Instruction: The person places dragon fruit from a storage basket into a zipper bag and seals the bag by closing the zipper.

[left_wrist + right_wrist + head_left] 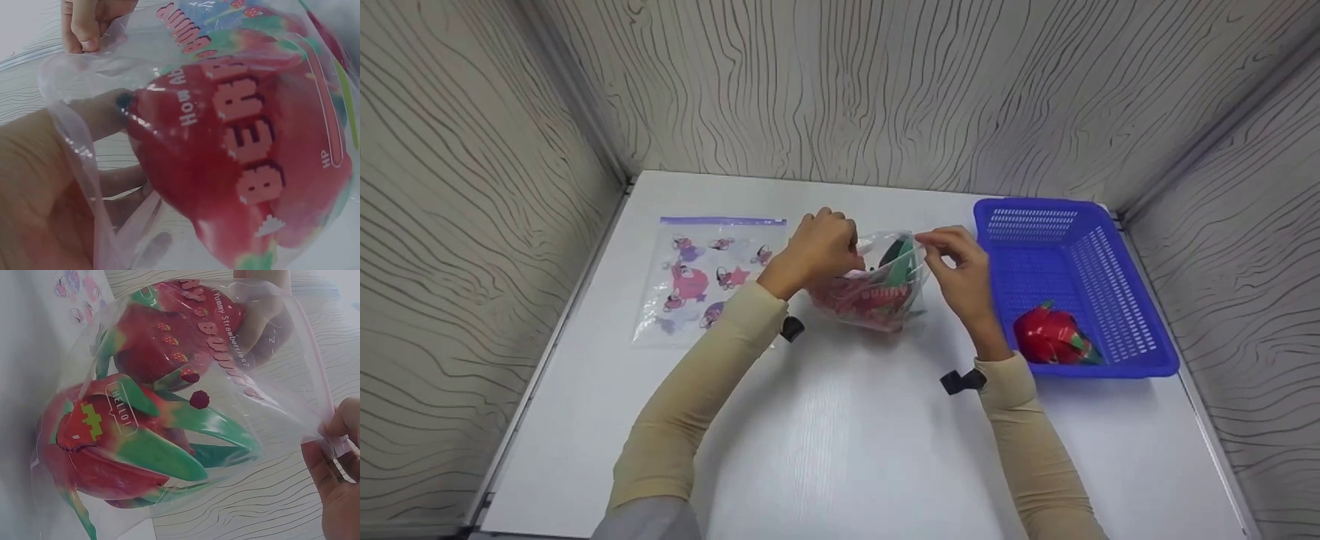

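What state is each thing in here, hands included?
Strawberry-print zip bag: mouth open, filled out by fruit.
Two dragon fruits: inside that bag, seen through it.
Flat cartoon-print zip bag: lying on the table; whether sealed, cannot tell.
Blue basket: upright, open-topped, holding one fruit.
Basket's dragon fruit: lying at the near side.
Left hand: at the bag's mouth; grip unclear.
Right hand: pinching the bag's rim.

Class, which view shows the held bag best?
The right wrist view: it shows nearly all of the bag, close up. The left wrist view gives large lettering but cuts the bag off; the head view shows it small, partly behind the left hand.
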### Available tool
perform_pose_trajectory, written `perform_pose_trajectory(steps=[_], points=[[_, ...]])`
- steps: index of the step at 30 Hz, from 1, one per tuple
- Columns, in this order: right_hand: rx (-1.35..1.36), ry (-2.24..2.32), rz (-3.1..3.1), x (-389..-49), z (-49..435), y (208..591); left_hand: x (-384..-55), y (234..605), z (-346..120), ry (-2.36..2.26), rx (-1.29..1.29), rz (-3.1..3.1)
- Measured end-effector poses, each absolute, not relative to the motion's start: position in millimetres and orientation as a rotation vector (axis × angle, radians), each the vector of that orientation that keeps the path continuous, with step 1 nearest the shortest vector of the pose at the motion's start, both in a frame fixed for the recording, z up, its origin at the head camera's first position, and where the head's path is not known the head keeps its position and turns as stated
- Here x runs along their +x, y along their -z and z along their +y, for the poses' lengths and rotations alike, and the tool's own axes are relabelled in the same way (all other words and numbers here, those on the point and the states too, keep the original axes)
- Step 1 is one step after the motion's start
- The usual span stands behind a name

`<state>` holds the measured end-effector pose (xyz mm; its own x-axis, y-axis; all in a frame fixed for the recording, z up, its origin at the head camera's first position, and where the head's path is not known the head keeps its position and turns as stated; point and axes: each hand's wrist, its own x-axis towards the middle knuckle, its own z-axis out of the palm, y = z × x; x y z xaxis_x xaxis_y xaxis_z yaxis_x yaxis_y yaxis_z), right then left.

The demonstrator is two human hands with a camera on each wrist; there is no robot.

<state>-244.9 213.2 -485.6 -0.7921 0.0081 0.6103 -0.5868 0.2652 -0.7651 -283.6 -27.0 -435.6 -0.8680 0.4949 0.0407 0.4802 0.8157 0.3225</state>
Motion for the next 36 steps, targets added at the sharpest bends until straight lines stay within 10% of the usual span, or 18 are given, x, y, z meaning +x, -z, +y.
perform_pose_trajectory(steps=[36], points=[[0.306, -1.698, -1.948, -249, 211, 487, -280, 435, -38, -0.867, 0.897, 2.798]])
